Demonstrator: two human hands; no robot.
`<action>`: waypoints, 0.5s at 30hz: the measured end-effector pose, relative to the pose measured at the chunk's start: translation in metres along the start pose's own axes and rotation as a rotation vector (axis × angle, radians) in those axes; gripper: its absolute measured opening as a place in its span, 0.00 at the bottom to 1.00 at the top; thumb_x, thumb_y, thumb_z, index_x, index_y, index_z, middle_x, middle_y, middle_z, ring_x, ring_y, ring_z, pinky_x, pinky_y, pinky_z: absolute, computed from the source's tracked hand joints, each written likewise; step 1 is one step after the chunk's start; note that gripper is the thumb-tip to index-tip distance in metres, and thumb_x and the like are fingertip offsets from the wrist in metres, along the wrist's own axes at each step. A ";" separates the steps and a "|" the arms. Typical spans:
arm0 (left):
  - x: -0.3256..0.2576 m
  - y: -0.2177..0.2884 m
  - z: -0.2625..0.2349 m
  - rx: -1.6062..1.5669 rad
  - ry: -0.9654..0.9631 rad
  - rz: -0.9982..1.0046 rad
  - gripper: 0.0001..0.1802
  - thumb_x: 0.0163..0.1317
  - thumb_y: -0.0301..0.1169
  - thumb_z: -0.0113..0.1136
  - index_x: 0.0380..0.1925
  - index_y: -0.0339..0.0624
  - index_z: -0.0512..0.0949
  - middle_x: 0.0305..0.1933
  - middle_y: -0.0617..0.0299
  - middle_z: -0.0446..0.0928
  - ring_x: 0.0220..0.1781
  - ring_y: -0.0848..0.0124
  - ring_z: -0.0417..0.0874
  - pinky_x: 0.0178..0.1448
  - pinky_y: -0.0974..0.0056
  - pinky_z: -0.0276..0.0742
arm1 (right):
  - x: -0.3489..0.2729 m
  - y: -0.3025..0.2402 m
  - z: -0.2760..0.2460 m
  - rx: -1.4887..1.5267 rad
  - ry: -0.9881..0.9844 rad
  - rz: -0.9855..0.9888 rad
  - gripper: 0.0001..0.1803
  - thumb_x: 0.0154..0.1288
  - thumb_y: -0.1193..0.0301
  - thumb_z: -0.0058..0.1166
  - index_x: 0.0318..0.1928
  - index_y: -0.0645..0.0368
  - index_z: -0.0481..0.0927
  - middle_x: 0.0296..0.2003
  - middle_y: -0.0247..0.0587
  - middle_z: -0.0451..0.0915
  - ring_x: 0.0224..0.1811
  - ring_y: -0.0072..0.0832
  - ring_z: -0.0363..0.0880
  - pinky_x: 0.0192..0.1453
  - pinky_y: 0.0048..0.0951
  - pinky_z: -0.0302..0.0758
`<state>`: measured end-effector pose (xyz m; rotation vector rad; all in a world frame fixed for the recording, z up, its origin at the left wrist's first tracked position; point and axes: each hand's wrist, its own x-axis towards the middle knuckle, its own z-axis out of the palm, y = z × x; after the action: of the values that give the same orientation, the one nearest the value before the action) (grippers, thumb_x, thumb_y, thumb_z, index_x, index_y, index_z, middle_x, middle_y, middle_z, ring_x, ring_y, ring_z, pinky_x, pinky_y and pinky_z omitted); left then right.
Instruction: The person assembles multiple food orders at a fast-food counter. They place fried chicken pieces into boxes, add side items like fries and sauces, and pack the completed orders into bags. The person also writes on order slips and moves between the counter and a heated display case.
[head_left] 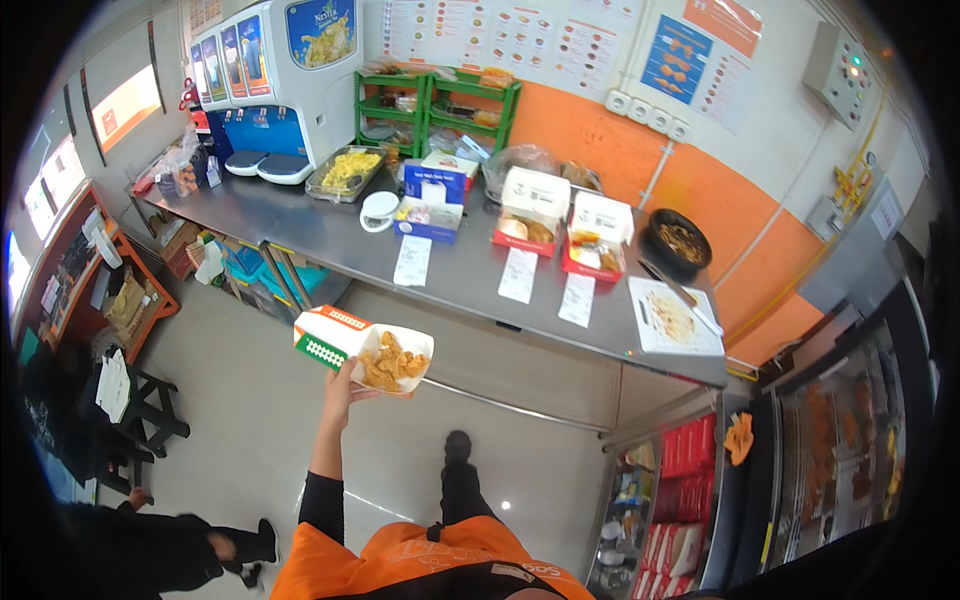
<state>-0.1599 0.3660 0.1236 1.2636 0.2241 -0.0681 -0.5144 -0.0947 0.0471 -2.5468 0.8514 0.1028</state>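
The fingers of the left hand grip the open box of chicken, short of the bench; the right hand is out of view. Tilted, it could spill pieces.

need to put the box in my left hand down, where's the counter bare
The counter is bare between the left receipt and middle receipt, and between the food tray and front edge. Crowded: the right end, with red boxes, pan and board close together.
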 end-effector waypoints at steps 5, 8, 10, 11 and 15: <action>0.150 0.062 -0.013 0.140 0.064 0.113 0.24 0.67 0.41 0.52 0.54 0.32 0.69 0.46 0.50 0.78 0.40 0.61 0.85 0.33 0.63 0.87 | 0.117 -0.039 0.135 0.032 -0.607 0.082 0.15 0.62 0.68 0.43 0.44 0.52 0.82 0.50 0.45 0.79 0.58 0.36 0.73 0.64 0.41 0.65; 0.243 0.102 -0.010 0.223 0.045 0.159 0.24 0.67 0.41 0.55 0.54 0.33 0.70 0.45 0.53 0.79 0.39 0.64 0.85 0.31 0.63 0.87 | 0.173 -0.045 0.178 -0.111 -0.804 0.155 0.16 0.61 0.69 0.43 0.46 0.53 0.81 0.52 0.47 0.77 0.60 0.37 0.72 0.65 0.43 0.64; 0.302 0.121 -0.015 0.390 0.058 0.134 0.23 0.65 0.43 0.56 0.51 0.37 0.74 0.41 0.58 0.80 0.38 0.69 0.85 0.30 0.65 0.85 | 0.210 -0.056 0.189 -0.315 -0.965 0.125 0.17 0.60 0.69 0.43 0.47 0.54 0.80 0.53 0.49 0.77 0.61 0.38 0.71 0.66 0.44 0.64; 0.339 0.127 -0.013 0.466 0.043 0.125 0.22 0.64 0.45 0.57 0.49 0.38 0.76 0.39 0.61 0.81 0.37 0.72 0.84 0.29 0.66 0.84 | 0.233 -0.057 0.187 -0.493 -1.037 0.013 0.18 0.60 0.69 0.43 0.48 0.54 0.80 0.54 0.50 0.76 0.62 0.39 0.70 0.67 0.44 0.63; 0.453 0.139 -0.031 0.654 -0.065 0.128 0.22 0.63 0.45 0.60 0.47 0.40 0.78 0.35 0.61 0.81 0.33 0.73 0.84 0.27 0.66 0.82 | 0.339 -0.124 0.145 -0.383 -0.645 -0.525 0.14 0.65 0.66 0.42 0.44 0.53 0.78 0.51 0.41 0.79 0.55 0.41 0.75 0.60 0.42 0.70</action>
<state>0.3024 0.4702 0.1522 1.9204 0.0606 -0.0755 -0.1585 -0.1309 -0.1049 -2.7111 -0.0993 0.9286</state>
